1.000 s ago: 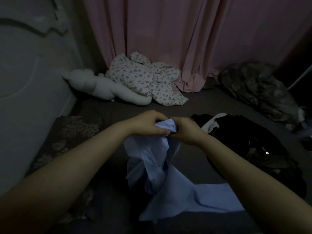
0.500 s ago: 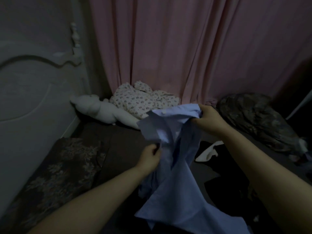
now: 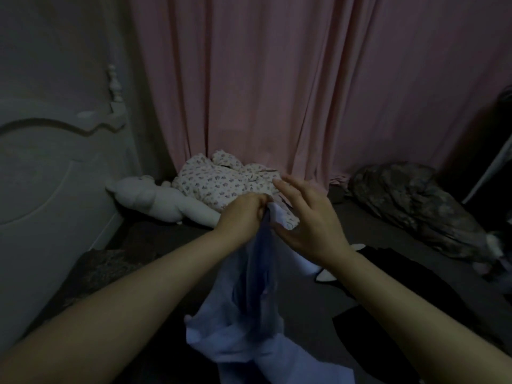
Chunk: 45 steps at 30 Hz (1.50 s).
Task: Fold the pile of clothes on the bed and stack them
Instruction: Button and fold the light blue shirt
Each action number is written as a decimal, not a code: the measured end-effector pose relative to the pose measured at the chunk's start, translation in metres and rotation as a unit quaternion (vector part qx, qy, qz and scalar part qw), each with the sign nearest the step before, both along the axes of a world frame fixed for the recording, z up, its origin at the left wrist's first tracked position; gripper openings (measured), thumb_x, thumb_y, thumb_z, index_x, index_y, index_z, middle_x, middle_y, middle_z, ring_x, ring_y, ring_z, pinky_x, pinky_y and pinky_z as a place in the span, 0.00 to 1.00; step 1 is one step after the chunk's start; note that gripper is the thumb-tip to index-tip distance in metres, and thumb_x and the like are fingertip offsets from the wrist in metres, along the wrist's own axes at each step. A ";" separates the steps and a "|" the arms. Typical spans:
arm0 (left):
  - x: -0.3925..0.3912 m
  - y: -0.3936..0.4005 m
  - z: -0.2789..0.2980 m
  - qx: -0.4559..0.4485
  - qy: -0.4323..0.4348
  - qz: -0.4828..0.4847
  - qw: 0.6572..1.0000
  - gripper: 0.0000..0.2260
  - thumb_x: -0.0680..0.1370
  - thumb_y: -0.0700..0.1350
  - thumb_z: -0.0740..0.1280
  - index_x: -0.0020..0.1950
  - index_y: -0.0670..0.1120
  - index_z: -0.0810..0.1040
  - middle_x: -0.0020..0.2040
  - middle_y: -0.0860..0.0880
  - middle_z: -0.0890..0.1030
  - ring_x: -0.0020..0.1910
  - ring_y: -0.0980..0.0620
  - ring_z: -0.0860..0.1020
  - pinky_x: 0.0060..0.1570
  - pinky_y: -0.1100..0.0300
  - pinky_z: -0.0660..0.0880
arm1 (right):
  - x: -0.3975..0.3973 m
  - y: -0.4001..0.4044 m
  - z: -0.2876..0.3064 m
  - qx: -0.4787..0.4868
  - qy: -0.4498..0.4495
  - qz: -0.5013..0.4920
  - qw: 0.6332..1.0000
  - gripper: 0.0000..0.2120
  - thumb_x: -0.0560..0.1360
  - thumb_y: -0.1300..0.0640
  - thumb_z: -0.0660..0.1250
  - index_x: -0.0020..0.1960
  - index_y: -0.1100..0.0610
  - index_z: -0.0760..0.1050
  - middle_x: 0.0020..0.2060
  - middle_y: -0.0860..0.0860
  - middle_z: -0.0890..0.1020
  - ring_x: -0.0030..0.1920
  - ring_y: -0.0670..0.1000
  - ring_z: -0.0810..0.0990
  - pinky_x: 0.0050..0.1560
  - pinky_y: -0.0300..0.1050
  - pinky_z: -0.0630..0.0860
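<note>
Above the dark bed [image 3: 318,322], your left hand [image 3: 243,214] grips the top of the pale blue shirt [image 3: 249,314], fingers curled tight round a bunched corner, so the garment hangs down from your fist and pools on the mattress near the bottom edge. Your right hand [image 3: 307,217] sits just beside it, fingers spread and relaxed, holding nothing; whether its thumb touches the cloth you cannot tell. To your right a black garment [image 3: 410,295] lies flat on the bed, a white piece [image 3: 327,275] showing at its near edge, partly hidden behind your right forearm. Farther back, a floral-print garment [image 3: 219,184] is crumpled against the pink curtain [image 3: 277,92], touching a white plush toy [image 3: 155,198] that lies by the white headboard [image 3: 41,176]. A dark patterned heap [image 3: 415,206] rests at the far right; the dim light makes its make-up hard to read. A patterned pillow [image 3: 99,270] lies at the left, half lost in shadow. The shirt's lower folds run out of frame.
</note>
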<state>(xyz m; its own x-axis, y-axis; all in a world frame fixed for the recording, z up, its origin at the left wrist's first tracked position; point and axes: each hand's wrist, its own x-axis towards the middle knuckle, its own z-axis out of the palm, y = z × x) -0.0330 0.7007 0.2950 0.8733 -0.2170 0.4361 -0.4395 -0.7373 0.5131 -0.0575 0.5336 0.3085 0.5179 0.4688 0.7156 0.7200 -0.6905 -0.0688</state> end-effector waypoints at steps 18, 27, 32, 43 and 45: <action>-0.006 -0.016 -0.012 -0.025 -0.065 -0.047 0.996 0.15 0.78 0.46 0.60 0.63 0.48 0.77 0.48 0.44 0.80 0.47 0.48 0.78 0.46 0.56 0.73 | 0.025 0.007 -0.004 0.055 0.328 -0.103 0.937 0.16 0.75 0.62 0.61 0.62 0.62 0.72 0.55 0.59 0.79 0.55 0.59 0.77 0.50 0.49 0.75; -0.029 0.014 -0.110 0.097 0.238 0.081 0.963 0.09 0.78 0.46 0.60 0.52 0.44 0.75 0.51 0.42 0.81 0.51 0.41 0.79 0.43 0.56 0.73 | 0.044 -0.036 0.059 0.096 0.282 -0.146 0.943 0.17 0.72 0.67 0.58 0.55 0.58 0.80 0.51 0.55 0.82 0.41 0.48 0.79 0.44 0.41 0.77; 0.002 0.055 -0.062 0.046 0.191 0.244 0.950 0.16 0.81 0.45 0.54 0.68 0.45 0.65 0.59 0.39 0.77 0.55 0.40 0.76 0.51 0.52 0.73 | 0.052 -0.075 0.022 -0.091 0.342 -0.268 0.896 0.12 0.74 0.63 0.58 0.52 0.63 0.78 0.49 0.61 0.81 0.47 0.60 0.79 0.47 0.49 0.78; 0.015 0.066 0.034 -0.123 0.139 0.129 0.974 0.06 0.78 0.41 0.62 0.45 0.42 0.78 0.45 0.42 0.81 0.44 0.47 0.78 0.44 0.56 0.72 | 0.065 -0.064 0.052 0.263 0.448 -0.139 0.843 0.14 0.78 0.59 0.60 0.51 0.70 0.77 0.39 0.63 0.81 0.39 0.56 0.81 0.34 0.42 0.80; 0.014 0.075 0.047 -0.020 0.093 0.099 0.990 0.06 0.77 0.39 0.63 0.50 0.42 0.78 0.48 0.43 0.81 0.48 0.46 0.78 0.44 0.58 0.71 | 0.064 -0.069 0.070 0.079 0.444 -0.137 0.882 0.13 0.72 0.56 0.70 0.52 0.63 0.80 0.44 0.56 0.84 0.44 0.52 0.82 0.47 0.47 0.80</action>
<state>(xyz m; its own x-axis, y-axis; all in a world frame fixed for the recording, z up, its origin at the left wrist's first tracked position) -0.0194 0.7756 0.3419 0.9633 -0.0188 0.2677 -0.1827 -0.7767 0.6028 0.0062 0.4645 0.3785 0.9855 0.1688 0.0167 0.1411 -0.7614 -0.6328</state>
